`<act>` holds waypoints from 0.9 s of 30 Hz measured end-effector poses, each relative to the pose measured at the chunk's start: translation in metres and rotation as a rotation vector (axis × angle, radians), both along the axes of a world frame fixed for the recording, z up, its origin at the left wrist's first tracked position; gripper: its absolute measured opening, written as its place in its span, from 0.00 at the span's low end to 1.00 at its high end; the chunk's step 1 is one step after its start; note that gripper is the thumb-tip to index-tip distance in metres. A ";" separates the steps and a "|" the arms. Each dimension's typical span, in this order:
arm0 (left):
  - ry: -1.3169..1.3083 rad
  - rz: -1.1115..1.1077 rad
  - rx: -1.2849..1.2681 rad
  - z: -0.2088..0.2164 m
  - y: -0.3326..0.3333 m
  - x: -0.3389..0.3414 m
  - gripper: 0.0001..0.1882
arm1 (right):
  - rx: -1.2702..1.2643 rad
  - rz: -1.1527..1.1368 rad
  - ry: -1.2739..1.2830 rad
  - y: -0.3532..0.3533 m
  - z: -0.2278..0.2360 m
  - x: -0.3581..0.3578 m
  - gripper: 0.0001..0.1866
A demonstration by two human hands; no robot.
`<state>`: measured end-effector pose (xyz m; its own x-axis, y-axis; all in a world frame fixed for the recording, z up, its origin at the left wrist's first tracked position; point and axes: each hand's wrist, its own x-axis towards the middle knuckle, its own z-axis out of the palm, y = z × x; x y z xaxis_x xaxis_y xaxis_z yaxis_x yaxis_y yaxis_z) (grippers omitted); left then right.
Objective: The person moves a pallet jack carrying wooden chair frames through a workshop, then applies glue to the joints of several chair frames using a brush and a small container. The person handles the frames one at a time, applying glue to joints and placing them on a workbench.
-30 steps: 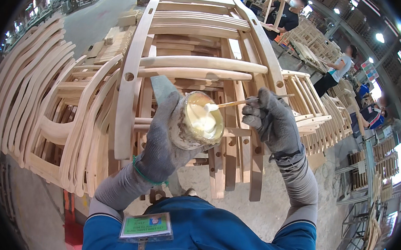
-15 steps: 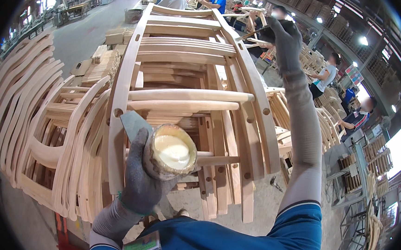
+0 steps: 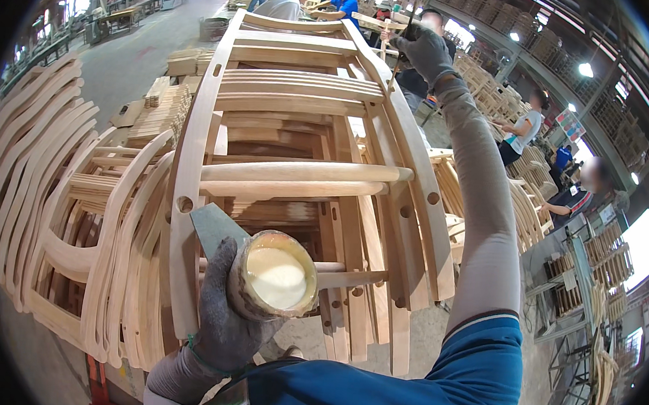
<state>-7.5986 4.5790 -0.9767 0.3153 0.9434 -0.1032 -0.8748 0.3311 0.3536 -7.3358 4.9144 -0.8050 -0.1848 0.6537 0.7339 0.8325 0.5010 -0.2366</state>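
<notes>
My left hand (image 3: pixel 229 327), in a grey glove, is closed around a cup (image 3: pixel 239 285) with a crusted rim. A creamy white liquid (image 3: pixel 277 277) fills part of it. The same hand keeps a flat metal scraper (image 3: pixel 219 230) against the cup, its blade pointing up and left. Far out on the right, my gloved right hand (image 3: pixel 429 55) is closed on a thin dark stick-like tool (image 3: pixel 395 70). Its lower end meets the right side rail of the top wooden chair-back frame (image 3: pixel 197 122), near a slot; the exact contact is too small to tell.
Under the top frame lie more stacked frames (image 3: pixel 404 246). Curved wooden frames (image 3: pixel 29 182) stand in rows on the left. Wooden slats (image 3: pixel 161 116) are piled on the floor behind them. A person in grey (image 3: pixel 284 5) is beyond the stack, and others work farther right.
My right hand has shifted left, and the thin tool has swung from slanting to nearly upright at the rail. My left hand with the cup and scraper has dropped slightly nearer to me.
</notes>
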 end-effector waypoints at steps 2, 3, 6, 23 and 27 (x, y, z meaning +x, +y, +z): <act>0.012 -0.002 0.005 -0.001 0.001 0.000 0.29 | -0.005 0.014 -0.022 0.006 -0.004 -0.004 0.17; 0.017 -0.002 0.007 -0.001 0.002 -0.001 0.29 | -0.015 -0.032 -0.105 0.008 -0.005 -0.007 0.16; 0.172 0.055 0.091 -0.003 0.002 0.000 0.29 | 0.090 -0.062 -0.211 0.004 -0.003 -0.008 0.15; 0.037 0.080 -0.027 0.001 -0.002 -0.001 0.26 | -0.133 -0.038 -0.152 -0.008 -0.001 -0.021 0.17; 0.092 0.072 0.015 -0.002 -0.005 -0.001 0.26 | -0.002 0.049 -0.117 -0.011 -0.013 0.008 0.17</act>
